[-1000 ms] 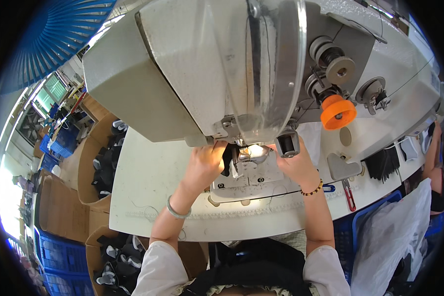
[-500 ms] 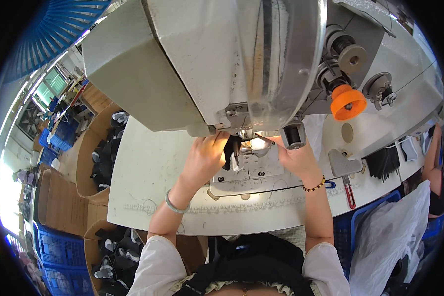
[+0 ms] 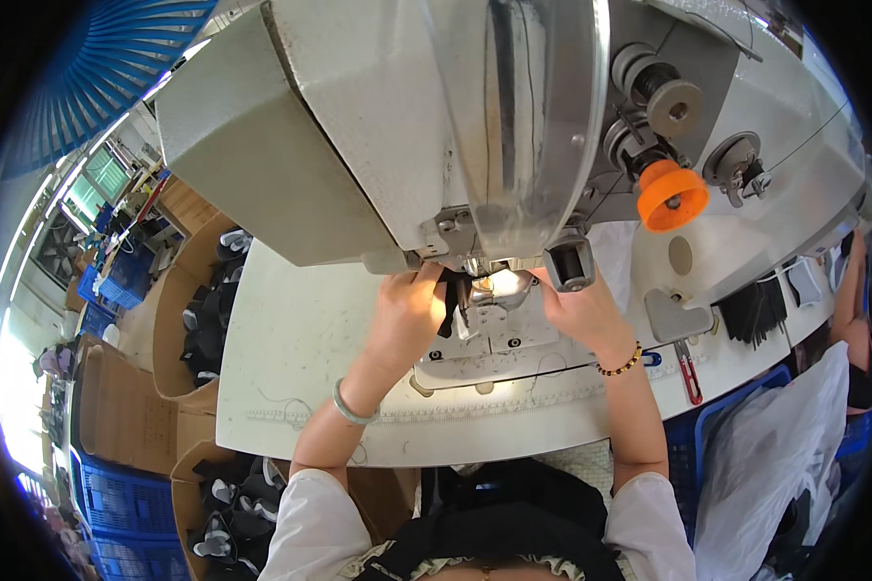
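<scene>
A large grey-white sewing machine (image 3: 378, 116) fills the upper middle, its lamp lighting the needle area. Beside the needle, my left hand (image 3: 407, 312) is closed with its fingers pinching a small black fabric piece (image 3: 449, 302). Part of that piece hangs down next to the metal presser parts (image 3: 484, 290); the rest is hidden under the machine head. On the other side of the needle, my right hand (image 3: 588, 315) reaches in with bent fingers. Its fingertips are partly covered by the machine, so what they grip does not show.
A white sewing table (image 3: 300, 387) carries a printed ruler strip. To the right lie red-handled snips (image 3: 688, 373) and a bundle of black strips (image 3: 752, 312). Cardboard boxes (image 3: 192, 373) of black-and-grey pieces stand left. Blue crates (image 3: 131, 499) and a plastic bag (image 3: 775, 455) flank the table.
The view has shifted slightly, so the machine sits a little further left. Both hands stay beside the needle, with the black piece still in my left hand.
</scene>
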Available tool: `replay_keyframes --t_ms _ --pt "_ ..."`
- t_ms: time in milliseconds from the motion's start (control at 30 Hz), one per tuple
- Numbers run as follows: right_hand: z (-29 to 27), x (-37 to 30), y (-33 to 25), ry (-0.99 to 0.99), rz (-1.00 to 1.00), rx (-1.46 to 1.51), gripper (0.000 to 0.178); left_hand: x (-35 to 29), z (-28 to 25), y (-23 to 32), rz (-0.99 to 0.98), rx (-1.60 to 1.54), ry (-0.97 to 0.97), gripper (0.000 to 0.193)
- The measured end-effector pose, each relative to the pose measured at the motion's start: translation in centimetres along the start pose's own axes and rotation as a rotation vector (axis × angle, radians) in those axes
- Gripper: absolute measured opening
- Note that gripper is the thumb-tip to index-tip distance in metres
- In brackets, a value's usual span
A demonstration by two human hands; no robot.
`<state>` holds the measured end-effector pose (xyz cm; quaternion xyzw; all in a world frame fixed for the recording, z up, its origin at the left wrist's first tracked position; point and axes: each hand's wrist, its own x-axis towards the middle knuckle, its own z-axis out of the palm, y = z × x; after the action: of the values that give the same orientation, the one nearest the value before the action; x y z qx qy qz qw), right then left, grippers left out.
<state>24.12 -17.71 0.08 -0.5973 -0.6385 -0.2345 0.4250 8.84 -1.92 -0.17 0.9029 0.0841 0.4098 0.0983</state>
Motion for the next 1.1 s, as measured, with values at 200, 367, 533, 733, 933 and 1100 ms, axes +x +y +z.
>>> replay_keyframes --t_ms 200,367,533,733,933,1100 --pt "0.2 -0.2 0.0 -0.034 0.016 0.018 0.034 -0.1 0.2 -0.2 0.119 0.134 0.029 0.034" --pt "-0.3 -0.5 0.4 -0.117 0.007 0.04 0.035 -0.2 -0.5 0.6 0.179 0.155 0.032 0.04" --pt "-0.7 -0.5 0.5 -0.163 -0.062 -0.005 0.036 -0.5 -0.8 0.9 0.236 0.168 0.042 0.045" --pt "-0.5 -0.6 0.8 -0.171 -0.099 -0.044 0.033 -0.7 -0.3 0.2 0.285 0.114 0.119 0.046" --pt "-0.4 -0.9 1.2 -0.181 -0.135 -0.054 0.029 -0.8 -0.9 0.4 0.32 0.171 0.06 0.046" --pt "-0.6 -1.4 1.1 -0.227 -0.094 -0.052 0.028 -1.0 -1.4 1.1 0.351 0.271 0.029 0.039"
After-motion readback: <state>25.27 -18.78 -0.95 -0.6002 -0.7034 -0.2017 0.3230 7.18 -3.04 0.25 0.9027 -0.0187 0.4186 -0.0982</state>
